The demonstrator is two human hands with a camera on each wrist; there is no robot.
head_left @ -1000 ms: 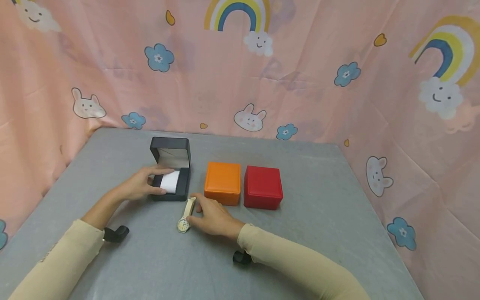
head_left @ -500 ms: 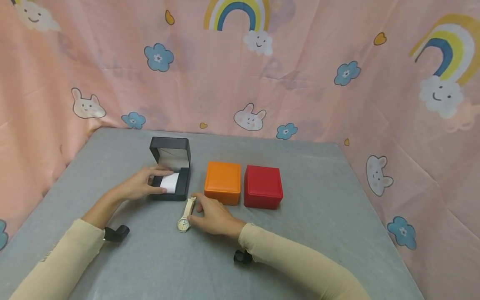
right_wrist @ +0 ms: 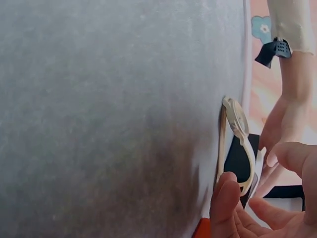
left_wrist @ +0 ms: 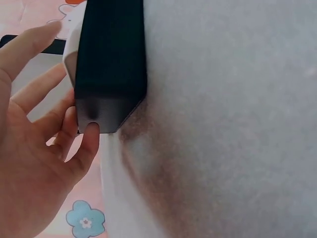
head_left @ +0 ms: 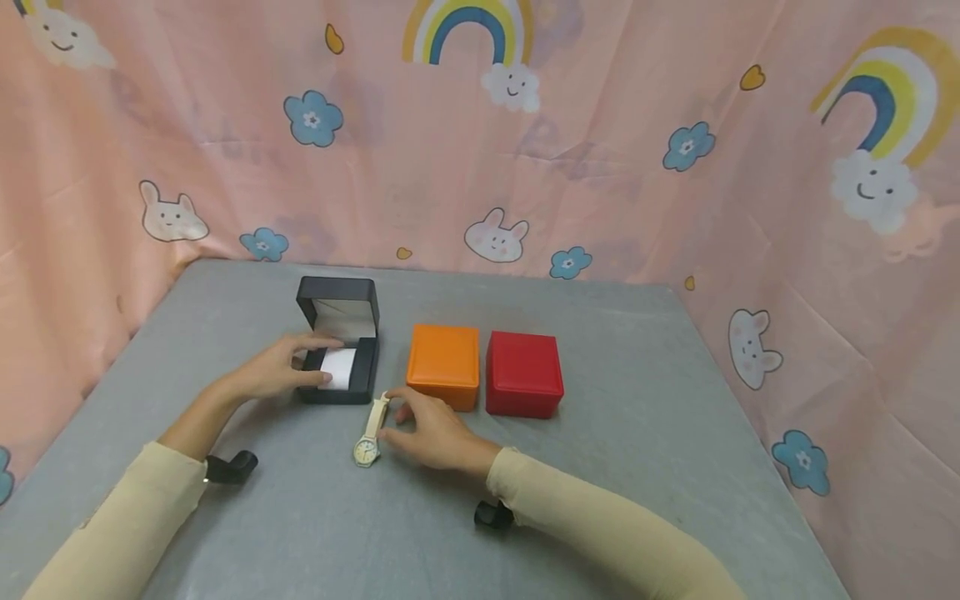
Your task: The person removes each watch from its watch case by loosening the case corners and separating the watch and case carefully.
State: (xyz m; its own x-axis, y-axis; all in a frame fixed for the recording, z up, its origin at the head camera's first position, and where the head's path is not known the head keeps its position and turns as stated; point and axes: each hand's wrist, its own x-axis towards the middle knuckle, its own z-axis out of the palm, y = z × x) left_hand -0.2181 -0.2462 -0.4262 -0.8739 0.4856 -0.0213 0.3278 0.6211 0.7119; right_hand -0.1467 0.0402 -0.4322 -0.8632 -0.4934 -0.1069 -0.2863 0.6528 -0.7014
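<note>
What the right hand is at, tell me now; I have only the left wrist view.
Observer: The right hand is at the strap of a watch.
Operator: Give me the place where it lies.
Observer: On the table, just on the person's side of the black box.
Operator: Now report any box missing from my view.
Observer: A closed red box stands to the right of the orange box.
</note>
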